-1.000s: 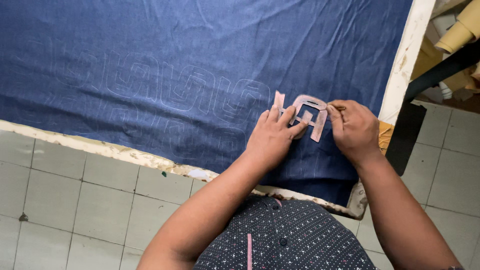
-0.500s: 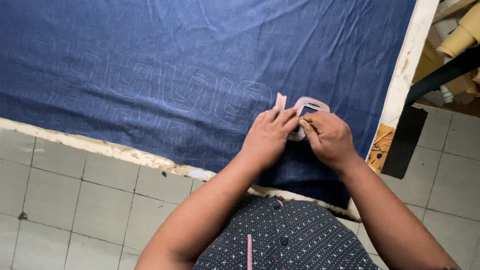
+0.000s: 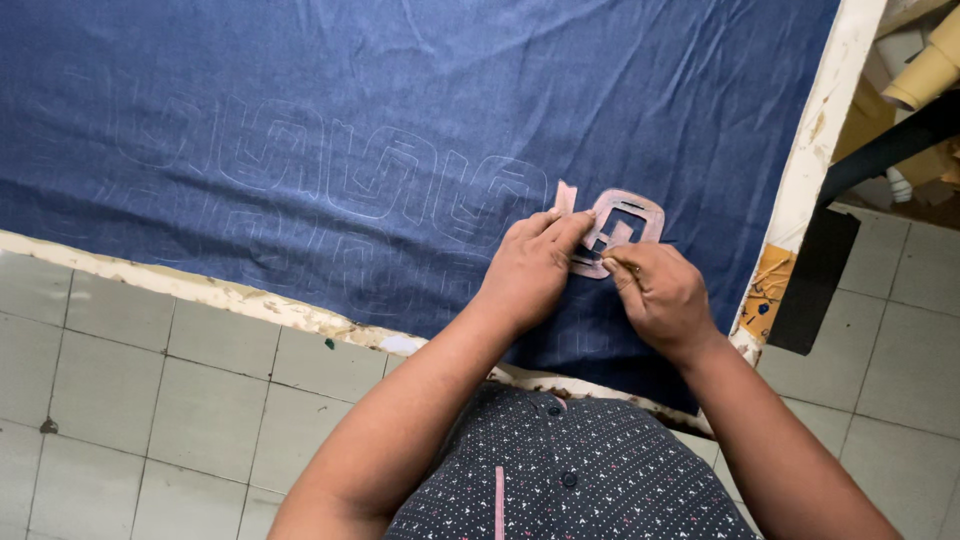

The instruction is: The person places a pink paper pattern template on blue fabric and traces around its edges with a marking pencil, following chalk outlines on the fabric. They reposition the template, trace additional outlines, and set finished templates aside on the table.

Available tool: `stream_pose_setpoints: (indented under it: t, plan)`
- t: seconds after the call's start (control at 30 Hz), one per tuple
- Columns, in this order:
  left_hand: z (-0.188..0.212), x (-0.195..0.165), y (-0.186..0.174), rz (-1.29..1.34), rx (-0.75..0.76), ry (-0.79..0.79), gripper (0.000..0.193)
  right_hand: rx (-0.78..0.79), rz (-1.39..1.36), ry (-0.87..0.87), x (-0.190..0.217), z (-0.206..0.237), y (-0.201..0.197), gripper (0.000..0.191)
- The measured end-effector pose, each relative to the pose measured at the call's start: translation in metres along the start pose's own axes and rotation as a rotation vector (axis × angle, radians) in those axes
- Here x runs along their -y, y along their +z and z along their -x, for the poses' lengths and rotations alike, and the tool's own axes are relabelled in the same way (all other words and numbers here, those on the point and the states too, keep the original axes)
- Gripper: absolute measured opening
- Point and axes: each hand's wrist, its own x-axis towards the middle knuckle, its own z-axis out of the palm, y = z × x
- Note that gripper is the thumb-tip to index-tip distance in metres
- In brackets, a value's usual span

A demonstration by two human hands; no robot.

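Across the blue denim cloth (image 3: pixel 400 90) that covers the work table, everything can be placed from one landmark: the pinkish cut-out template (image 3: pixel 622 225) lying flat near the cloth's right end. Far to the left of the template, beyond the cloth's near edge, pale floor tiles (image 3: pixel 130 400) show below the table's worn edge (image 3: pixel 200 290). Closer, running leftward from the template in a row, faint chalk outlines (image 3: pixel 330 165) of the same rounded shape mark the denim, set side by side, apparently so that the shapes sit close together on the fabric. Just left of the template, the left hand (image 3: pixel 530 270) lies palm down with its fingers stretched onto the template's left edge, pressing it to the cloth; that flat hold looks meant to keep it from sliding. Touching the template's near edge, the right hand (image 3: pixel 660 295) is closed in a pinch, thumb and forefinger tips at the rim; a small marker may be held there, but it is too small to tell. Right of the template, the table's white painted border (image 3: pixel 815 140) ends the cloth, and beyond it stand a dark bar (image 3: pixel 880 150) and tan rolls (image 3: pixel 925 70).
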Motion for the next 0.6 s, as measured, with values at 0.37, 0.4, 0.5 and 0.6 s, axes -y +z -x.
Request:
stream_pose_setpoints:
  t: [0.37, 0.4, 0.5, 0.6]
  plan:
    - [-0.002, 0.004, -0.004, 0.006, 0.033, 0.017, 0.046, -0.015, 0.014, 0.051, 0.002, -0.004, 0.005, 0.007]
    - [-0.002, 0.004, -0.004, 0.016, 0.032, 0.009, 0.045, -0.014, 0.027, 0.048, 0.002, -0.004, 0.005, 0.006]
    - [-0.002, 0.005, -0.003, 0.015, 0.026, 0.007, 0.045, -0.044, -0.032, 0.004, 0.003, -0.003, 0.007, 0.009]
    - [-0.001, 0.007, -0.002, -0.002, 0.027, 0.012, 0.046, -0.038, -0.052, -0.012, 0.003, -0.006, 0.013, 0.009]
